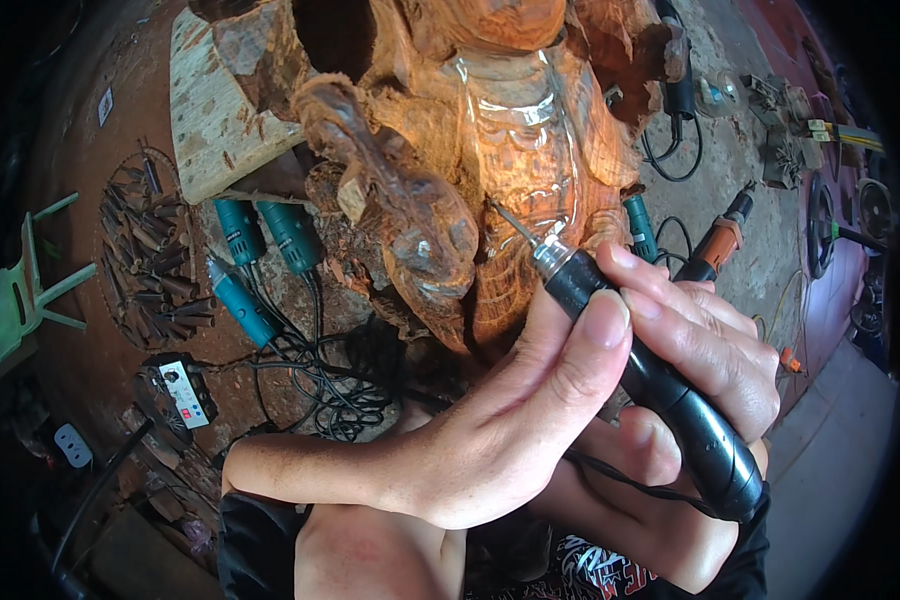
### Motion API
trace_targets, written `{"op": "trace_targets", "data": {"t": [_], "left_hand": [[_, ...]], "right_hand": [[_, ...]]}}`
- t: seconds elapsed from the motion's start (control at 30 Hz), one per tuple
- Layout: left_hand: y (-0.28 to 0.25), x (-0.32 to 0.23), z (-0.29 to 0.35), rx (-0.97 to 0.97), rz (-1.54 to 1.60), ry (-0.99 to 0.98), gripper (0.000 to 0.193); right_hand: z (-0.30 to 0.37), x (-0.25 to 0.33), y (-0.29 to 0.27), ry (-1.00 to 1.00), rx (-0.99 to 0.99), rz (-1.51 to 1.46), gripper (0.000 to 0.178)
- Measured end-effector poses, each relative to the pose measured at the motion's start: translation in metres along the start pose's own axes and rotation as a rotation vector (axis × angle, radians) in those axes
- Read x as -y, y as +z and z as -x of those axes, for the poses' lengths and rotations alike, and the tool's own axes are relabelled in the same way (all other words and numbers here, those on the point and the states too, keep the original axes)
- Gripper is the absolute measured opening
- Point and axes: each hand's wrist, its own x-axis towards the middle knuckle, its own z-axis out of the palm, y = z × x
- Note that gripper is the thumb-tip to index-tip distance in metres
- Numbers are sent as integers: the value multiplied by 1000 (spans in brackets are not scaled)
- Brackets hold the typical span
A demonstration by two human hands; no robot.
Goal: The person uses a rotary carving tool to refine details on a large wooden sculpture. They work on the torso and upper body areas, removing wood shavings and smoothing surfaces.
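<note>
A black pen-shaped rotary carving tool [675,395] lies slantwise in front of me, its thin metal bit [515,226] pointing up and left. The bit's tip meets the surface of a brown wood carving [520,150], partly glossy, with carved ridges and folds. My right hand [715,345] is closed round the tool's body from the right. From the left, my left hand [510,430] presses its thumb on the tool near the collar; its other fingers are mostly hidden behind the tool and thumb.
Teal power tools [290,238] with tangled black cables [320,385] lie left of the carving. Further left are a pile of burr-like bits [155,255], a control box [182,395] and a green plastic chair [15,305]. An orange-black tool [715,245] rests at right.
</note>
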Motion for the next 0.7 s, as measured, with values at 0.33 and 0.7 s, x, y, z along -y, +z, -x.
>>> {"op": "trace_targets", "data": {"t": [0.33,0.7], "left_hand": [[-1,2,-2,41,55,14,64],[-3,2,-3,95,3,25,63]], "right_hand": [[1,0,4,-6,-57,27,52],[-1,9,-1,75,-28,75,54]]}}
